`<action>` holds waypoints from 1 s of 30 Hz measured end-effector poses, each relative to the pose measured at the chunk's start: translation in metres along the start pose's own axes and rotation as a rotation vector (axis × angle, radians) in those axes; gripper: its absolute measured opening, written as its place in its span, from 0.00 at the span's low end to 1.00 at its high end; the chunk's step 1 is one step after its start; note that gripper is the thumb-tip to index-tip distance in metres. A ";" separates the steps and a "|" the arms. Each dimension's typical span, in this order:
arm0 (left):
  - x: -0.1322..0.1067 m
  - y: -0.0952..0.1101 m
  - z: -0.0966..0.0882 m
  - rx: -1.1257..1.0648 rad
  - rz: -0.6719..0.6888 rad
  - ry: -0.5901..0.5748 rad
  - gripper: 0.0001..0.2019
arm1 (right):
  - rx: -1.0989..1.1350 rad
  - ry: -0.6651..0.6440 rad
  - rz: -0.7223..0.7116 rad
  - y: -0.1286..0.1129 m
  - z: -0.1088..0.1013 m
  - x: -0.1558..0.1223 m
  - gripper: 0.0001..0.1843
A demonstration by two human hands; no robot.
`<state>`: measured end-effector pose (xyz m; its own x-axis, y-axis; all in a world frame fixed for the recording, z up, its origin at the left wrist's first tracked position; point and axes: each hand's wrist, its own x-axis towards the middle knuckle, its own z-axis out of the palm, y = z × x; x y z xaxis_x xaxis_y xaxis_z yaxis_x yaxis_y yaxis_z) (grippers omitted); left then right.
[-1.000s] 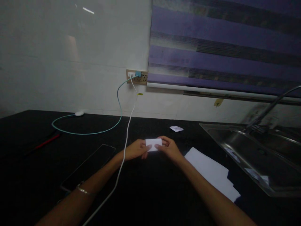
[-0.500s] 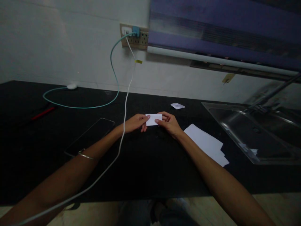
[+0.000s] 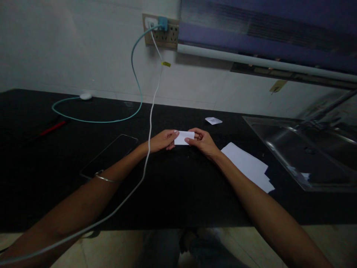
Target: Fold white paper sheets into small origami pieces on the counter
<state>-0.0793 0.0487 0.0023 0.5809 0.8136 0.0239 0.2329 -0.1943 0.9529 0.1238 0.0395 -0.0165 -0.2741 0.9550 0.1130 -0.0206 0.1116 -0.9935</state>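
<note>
A small white piece of paper (image 3: 182, 138), rectangular and apparently folded, is held between both hands above the dark counter. My left hand (image 3: 165, 140) grips its left end, the thumb lying on top. At the right end my right hand (image 3: 203, 143) pinches it, thumb across the front and fingers behind. Just beyond the right hand lies a small folded paper piece (image 3: 213, 121). Several white sheets (image 3: 245, 165) rest beside my right forearm, which covers part of them. A phone (image 3: 108, 156) lies next to my left forearm and is partly hidden by it.
A white cable (image 3: 151, 126) hangs from the wall socket (image 3: 164, 35) and crosses over my left arm. The teal cable (image 3: 111, 121) loops at the back left, near a red object (image 3: 52, 128). A metal sink (image 3: 301, 149) is set in the counter (image 3: 178, 193) at right.
The camera view has tilted slightly, so the scene sits a little higher. Both hands keep hold of the paper; the left fingers beneath it look slightly more tucked in.
</note>
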 end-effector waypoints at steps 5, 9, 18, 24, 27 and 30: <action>-0.001 0.003 0.000 0.010 -0.022 0.025 0.23 | -0.003 -0.031 -0.003 -0.002 -0.001 -0.001 0.18; 0.000 -0.002 -0.001 0.119 0.040 0.031 0.22 | -0.015 -0.038 0.002 -0.003 -0.001 -0.001 0.18; 0.003 -0.012 0.000 0.285 0.145 -0.042 0.19 | -0.195 -0.057 -0.051 -0.005 0.001 -0.001 0.11; 0.002 -0.013 -0.002 0.246 0.113 -0.095 0.21 | -0.227 0.019 -0.073 -0.001 0.001 -0.001 0.12; 0.002 -0.014 -0.002 0.235 0.073 -0.150 0.22 | -0.207 0.081 -0.069 0.002 0.001 0.000 0.12; 0.003 -0.015 -0.002 0.247 0.078 -0.152 0.23 | -0.162 0.115 -0.054 0.002 0.001 0.000 0.13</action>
<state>-0.0826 0.0550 -0.0111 0.7102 0.7033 0.0308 0.3553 -0.3959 0.8468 0.1224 0.0394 -0.0190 -0.1650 0.9705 0.1757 0.1255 0.1974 -0.9723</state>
